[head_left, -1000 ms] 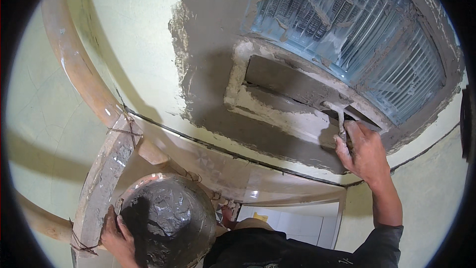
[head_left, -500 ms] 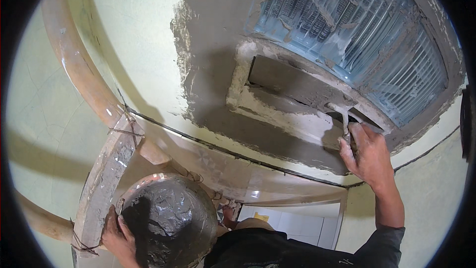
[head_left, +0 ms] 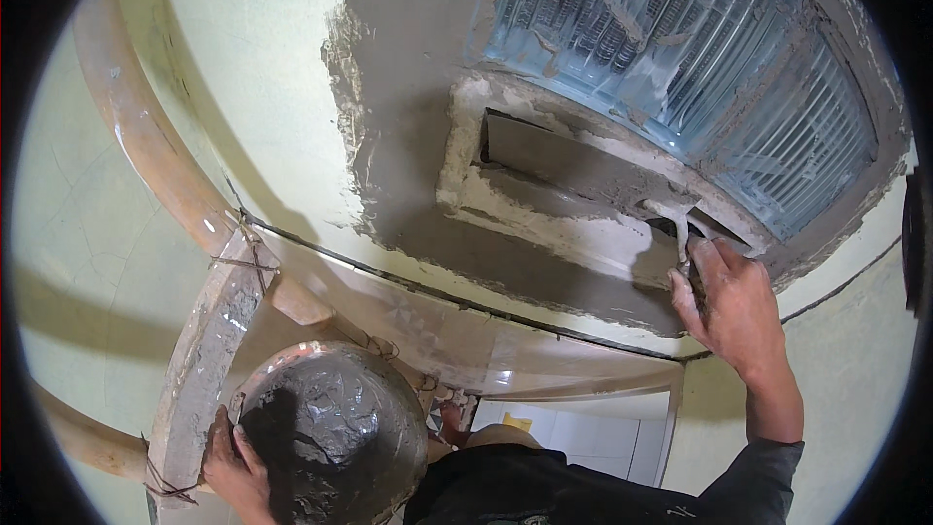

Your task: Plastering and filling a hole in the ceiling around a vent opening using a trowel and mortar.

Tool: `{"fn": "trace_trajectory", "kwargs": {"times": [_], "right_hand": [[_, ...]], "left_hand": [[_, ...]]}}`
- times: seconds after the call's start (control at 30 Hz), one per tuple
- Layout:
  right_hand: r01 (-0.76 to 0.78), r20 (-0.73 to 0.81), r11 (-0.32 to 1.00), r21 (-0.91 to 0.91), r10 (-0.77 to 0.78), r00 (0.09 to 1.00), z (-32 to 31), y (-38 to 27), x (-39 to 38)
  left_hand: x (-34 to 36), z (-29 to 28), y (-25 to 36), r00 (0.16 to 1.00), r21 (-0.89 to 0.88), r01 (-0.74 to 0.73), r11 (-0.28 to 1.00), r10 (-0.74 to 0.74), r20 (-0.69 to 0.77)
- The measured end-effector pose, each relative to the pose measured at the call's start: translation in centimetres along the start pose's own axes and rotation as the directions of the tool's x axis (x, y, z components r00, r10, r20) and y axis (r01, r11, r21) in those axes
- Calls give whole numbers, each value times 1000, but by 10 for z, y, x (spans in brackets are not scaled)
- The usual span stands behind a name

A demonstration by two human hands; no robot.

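My right hand (head_left: 734, 306) is closed round the handle of a plastering trowel (head_left: 573, 160). The long, mortar-smeared blade lies along the pale recessed strip below a ribbed glass-block panel (head_left: 714, 68), and a dark gap shows at its left end. Wet grey mortar (head_left: 398, 87) coats the wall around that strip. Low on the left, my left hand (head_left: 236, 467) grips the near-left rim of a round basin (head_left: 292, 350). Grey mortar (head_left: 335, 418) fills the basin, with a dark hollow on its left side.
A mortar-caked plank (head_left: 209, 331) stands beside the basin, tied with wire to round wooden poles (head_left: 146, 136). Pale green wall (head_left: 262, 68) surrounds the plastered patch. A tiled ledge (head_left: 457, 331) runs under it, and white floor tiles (head_left: 593, 442) show below.
My right hand and the trowel have shifted slightly to the right along the strip. The view has moved a little. My left hand stays at the basin rim.
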State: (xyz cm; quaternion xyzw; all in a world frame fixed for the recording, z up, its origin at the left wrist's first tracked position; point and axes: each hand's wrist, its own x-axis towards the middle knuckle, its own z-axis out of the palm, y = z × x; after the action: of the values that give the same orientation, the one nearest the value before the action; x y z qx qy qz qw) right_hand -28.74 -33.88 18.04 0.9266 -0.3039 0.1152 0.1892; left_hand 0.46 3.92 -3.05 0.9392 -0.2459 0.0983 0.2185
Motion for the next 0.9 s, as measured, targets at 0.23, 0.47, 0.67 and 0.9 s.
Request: {"fn": "trace_trajectory", "kwargs": {"times": [0.23, 0.47, 0.67, 0.9], "right_hand": [[-61, 75, 998, -18, 62, 995, -10, -4, -2], [-15, 93, 995, -96, 24, 995, -19, -6, 2], [-33, 128, 993, -116, 48, 991, -30, -10, 3], [-41, 173, 976, -214, 79, 982, -43, -15, -2]], "left_hand": [[1, 2, -1, 999, -22, -25, 999, 25, -21], [2, 1, 4, 1000, -28, 18, 999, -18, -15], [2, 3, -1, 999, -29, -26, 999, 25, -43], [0, 0, 2, 1000, -33, -3, 999, 2, -19]]}}
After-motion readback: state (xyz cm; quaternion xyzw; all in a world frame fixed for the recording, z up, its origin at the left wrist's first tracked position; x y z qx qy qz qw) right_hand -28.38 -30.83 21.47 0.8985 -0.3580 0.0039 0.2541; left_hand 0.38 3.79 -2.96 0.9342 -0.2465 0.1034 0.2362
